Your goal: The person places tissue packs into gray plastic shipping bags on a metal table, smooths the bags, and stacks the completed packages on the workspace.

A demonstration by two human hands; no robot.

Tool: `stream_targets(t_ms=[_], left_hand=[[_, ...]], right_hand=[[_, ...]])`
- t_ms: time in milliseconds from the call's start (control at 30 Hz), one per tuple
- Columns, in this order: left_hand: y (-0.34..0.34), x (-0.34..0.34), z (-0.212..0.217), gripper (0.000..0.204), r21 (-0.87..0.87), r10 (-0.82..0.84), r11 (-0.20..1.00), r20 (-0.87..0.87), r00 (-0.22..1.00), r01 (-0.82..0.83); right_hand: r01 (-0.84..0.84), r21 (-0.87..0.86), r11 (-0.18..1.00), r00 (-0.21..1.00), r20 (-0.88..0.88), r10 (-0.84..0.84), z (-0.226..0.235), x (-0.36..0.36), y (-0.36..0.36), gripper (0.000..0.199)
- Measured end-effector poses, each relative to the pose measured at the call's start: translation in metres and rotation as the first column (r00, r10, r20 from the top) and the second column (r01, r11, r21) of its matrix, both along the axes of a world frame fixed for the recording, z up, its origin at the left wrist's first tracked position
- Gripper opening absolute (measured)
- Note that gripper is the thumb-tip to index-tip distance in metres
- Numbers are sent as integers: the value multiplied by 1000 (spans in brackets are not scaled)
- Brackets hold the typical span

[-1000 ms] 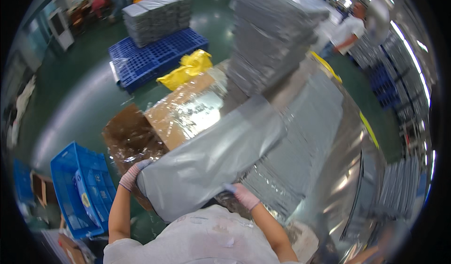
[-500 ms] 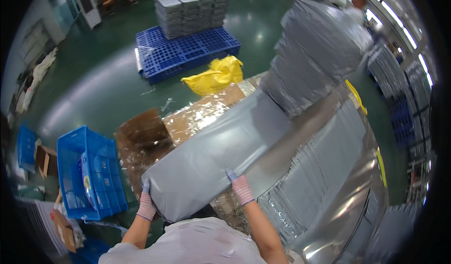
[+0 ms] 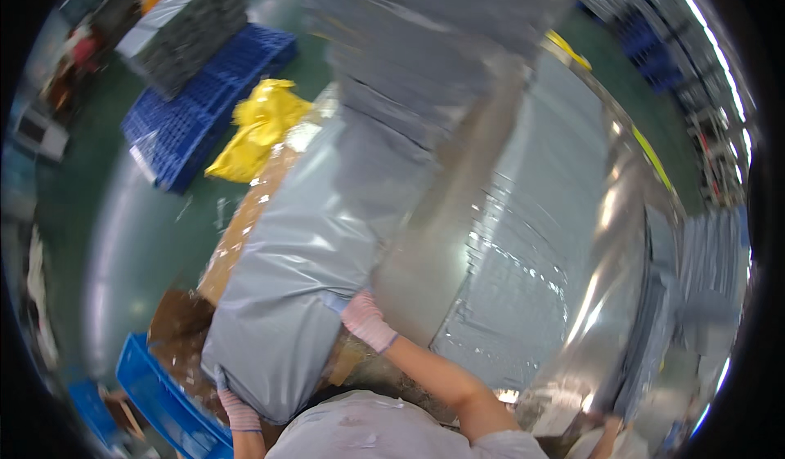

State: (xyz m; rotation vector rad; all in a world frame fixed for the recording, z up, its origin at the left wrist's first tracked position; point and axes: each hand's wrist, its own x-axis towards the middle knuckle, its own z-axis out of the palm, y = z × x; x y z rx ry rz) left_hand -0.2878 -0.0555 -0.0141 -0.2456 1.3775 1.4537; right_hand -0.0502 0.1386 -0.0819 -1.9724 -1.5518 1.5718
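Note:
A long bundle in smooth grey plastic (image 3: 286, 295) lies along the left side of the metal table, its near end at my body. My left hand (image 3: 239, 414), in a pink-striped glove with bluish fingertips, grips the near left edge of the bundle, fingers partly hidden. On the bundle's right edge my right hand (image 3: 366, 322), gloved alike, is closed with its fingertips on the plastic. A tall stack of grey plastic packages (image 3: 425, 58) stands at the bundle's far end.
Rows of flat grey packages (image 3: 523, 255) lie right on the metal table (image 3: 425, 271). Cardboard (image 3: 176, 328) and a blue crate (image 3: 168, 410) are at left. Beyond are a yellow sack (image 3: 266, 124) and a loaded blue pallet (image 3: 196, 107). Another person's arm (image 3: 607, 438) shows lower right.
My view has turned to the right and come nearer the stack, so pallet and sack shift left. The plastic on the bundle shows more creases, and both hands remain on it.

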Motion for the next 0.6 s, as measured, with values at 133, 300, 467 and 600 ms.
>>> stream_targets(t_ms=[133,300,467,600], left_hand=[[46,1,-8,76,70,-64,996,81,995,59],[110,8,-17,76,163,-182,972,66,981,170],[153,-4,-38,74,86,-226,958,-360,905,273],[153,-31,-62,74,-11,-270,953,-485,832,303]], right_hand=[[66,73,995,977,-208,-50,-21,9,48,93],[130,16,991,964,-234,-122,27,28,125,94],[170,100,980,946,-295,-134,25,88,146,76],[326,496,805,907,75,-414,30,223,131,23]])
